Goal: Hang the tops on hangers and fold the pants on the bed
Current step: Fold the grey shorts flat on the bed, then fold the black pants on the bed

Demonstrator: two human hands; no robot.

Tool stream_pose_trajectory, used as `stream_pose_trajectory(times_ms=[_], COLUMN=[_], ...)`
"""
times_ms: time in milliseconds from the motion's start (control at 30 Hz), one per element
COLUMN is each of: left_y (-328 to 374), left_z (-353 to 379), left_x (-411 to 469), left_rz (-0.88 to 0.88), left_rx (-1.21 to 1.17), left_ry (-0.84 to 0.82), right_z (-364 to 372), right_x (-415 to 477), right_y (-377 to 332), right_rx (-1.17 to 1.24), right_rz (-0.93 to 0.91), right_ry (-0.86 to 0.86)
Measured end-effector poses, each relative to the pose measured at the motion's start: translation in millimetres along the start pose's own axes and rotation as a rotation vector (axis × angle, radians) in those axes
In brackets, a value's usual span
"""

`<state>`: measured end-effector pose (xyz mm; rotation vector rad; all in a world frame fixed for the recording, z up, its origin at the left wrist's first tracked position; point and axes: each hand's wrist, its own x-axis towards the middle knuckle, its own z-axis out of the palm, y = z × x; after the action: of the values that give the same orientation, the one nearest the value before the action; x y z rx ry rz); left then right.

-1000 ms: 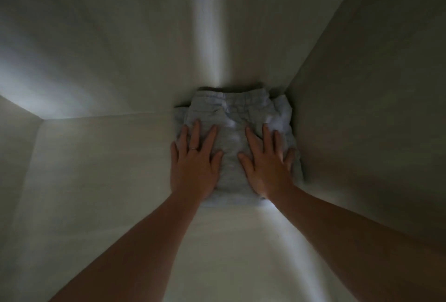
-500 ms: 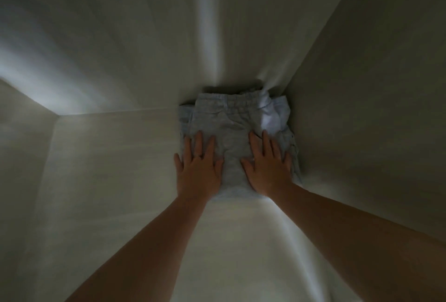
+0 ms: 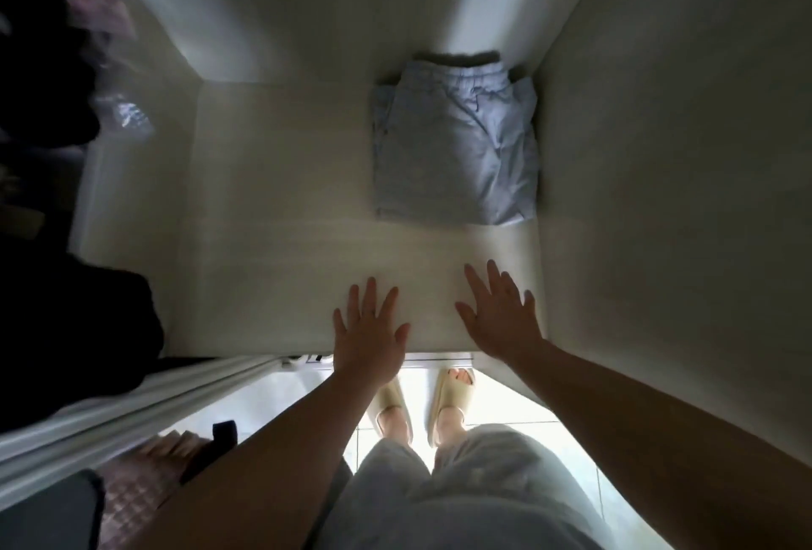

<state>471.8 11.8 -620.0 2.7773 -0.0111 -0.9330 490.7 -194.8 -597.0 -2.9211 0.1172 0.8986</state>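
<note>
We've got the folded pants (image 3: 454, 145) sitting in the shelf (image 3: 281, 250) cubby at 1 o'clock, against its right wall. Left hand (image 3: 368, 332) and right hand (image 3: 501, 314) hover at 6, fingers spread, holding nothing.

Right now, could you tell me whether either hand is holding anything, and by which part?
Nothing is held. The left hand and right hand are open, clear of the folded pants.

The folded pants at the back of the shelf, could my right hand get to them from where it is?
Probably yes. The right hand is open near the shelf's front edge, and only bare shelf lies between it and the pants.
</note>
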Motion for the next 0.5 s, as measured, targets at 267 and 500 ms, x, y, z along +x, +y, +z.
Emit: stream_pose_trajectory(times_ms=[267,500], left_y=[0.8,13.4], left_z=[7.3,32.0], left_x=[-93.8,-177.6], left_rz=[-0.053,-0.075], left_rx=[-0.071,-0.112], left_ry=[0.084,0.317], right_z=[7.1,3.1], right_x=[-91.3,-134.3], right_y=[3.9,24.6], right_rx=[-0.067,-0.105], right_rz=[-0.162,-0.451], right_ry=[-0.037,0.027])
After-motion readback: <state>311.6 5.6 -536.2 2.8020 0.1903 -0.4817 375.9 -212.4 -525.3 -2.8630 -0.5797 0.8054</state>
